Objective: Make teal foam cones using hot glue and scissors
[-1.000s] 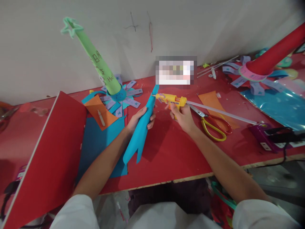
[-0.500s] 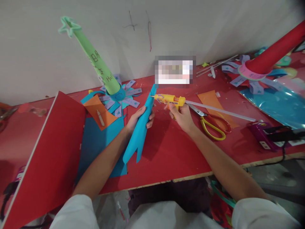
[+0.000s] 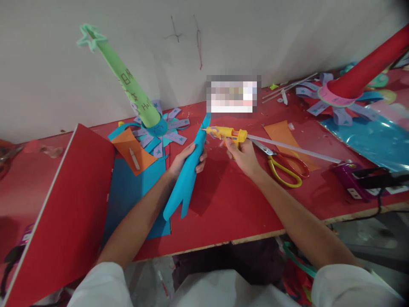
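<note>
My left hand (image 3: 185,160) is wrapped round a blue paper cone (image 3: 187,179), holding it tilted above the table, its narrow end pointing away from me. The wide lower end has a notch in its edge. In my right hand (image 3: 241,153) is a yellow hot glue gun (image 3: 226,134), my fingers closed round its handle. A long clear glue stick (image 3: 294,150) sticks out of its back. The nozzle is at the upper part of the cone, on its right edge; whether it touches I cannot tell.
Scissors (image 3: 284,168) and an orange paper piece (image 3: 277,132) lie right of the gun, near a purple power strip (image 3: 351,181). A green paper tower (image 3: 134,87) stands at back left. A red board (image 3: 64,204) rises at left beside blue sheets (image 3: 128,187). A red cone (image 3: 367,68) is far right.
Almost nothing differs. The whole view has shifted slightly; both hands keep their hold, and the glue gun's nozzle stays at the cone's upper edge.
</note>
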{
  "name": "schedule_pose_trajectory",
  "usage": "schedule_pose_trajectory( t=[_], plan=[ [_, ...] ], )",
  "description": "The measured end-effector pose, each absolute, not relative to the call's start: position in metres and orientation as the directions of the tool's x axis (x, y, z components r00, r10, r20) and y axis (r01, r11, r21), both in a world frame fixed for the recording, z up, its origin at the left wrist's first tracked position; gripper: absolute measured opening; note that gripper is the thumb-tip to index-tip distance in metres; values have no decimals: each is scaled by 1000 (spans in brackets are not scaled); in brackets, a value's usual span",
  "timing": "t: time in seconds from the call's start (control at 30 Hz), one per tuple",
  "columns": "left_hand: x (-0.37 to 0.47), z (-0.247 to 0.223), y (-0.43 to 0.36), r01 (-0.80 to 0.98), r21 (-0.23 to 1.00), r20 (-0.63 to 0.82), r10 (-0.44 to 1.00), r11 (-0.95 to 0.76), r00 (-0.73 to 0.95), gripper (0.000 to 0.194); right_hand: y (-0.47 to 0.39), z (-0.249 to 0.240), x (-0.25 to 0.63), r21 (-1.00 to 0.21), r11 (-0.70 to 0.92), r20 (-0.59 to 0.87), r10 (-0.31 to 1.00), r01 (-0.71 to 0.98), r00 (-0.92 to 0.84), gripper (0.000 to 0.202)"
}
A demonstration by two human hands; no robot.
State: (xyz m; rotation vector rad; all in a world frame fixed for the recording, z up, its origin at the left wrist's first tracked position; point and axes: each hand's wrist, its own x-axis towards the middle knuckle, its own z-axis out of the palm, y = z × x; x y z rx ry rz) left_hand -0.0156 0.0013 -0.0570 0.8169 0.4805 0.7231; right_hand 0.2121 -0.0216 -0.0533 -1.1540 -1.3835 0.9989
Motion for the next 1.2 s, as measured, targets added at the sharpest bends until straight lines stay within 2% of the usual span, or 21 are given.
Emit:
schedule_pose_trajectory(
  t=[0.27, 0.43, 0.6, 0.73, 0.87, 1.0, 1.2],
  plan=[
    [-16, -57, 2, -412, 783, -104, 752, 465, 651, 51, -23, -51, 211, -978, 176, 174, 984, 113, -29, 70],
    [-16, -54, 1, -428, 766, -151, 781, 480, 606, 44, -23, -57, 212, -986, 168, 168, 984, -1, -51, 63],
    [-15, -49, 3, -495, 741, -184, 847, 453, 499, 38, -20, -57, 213, -982, 186, 186, 981, 7, 60, 64],
    [-16, -51, 6, -534, 753, -183, 902, 384, 390, 31, -15, -60, 216, -975, 200, 212, 966, 95, 149, 60],
    [-17, -51, 6, -577, 744, -165, 930, 336, 328, 28, -12, -69, 219, -924, 206, 270, 948, 322, 169, 53],
    [-16, -49, 4, -588, 737, -191, 937, 334, 293, 30, -12, -77, 217, -812, 244, 343, 935, 530, 95, 34],
    [-18, -51, 6, -620, 703, -184, 931, 348, 314, 31, -11, -86, 217, -620, 263, 341, 939, 739, -48, 33]
  ],
)
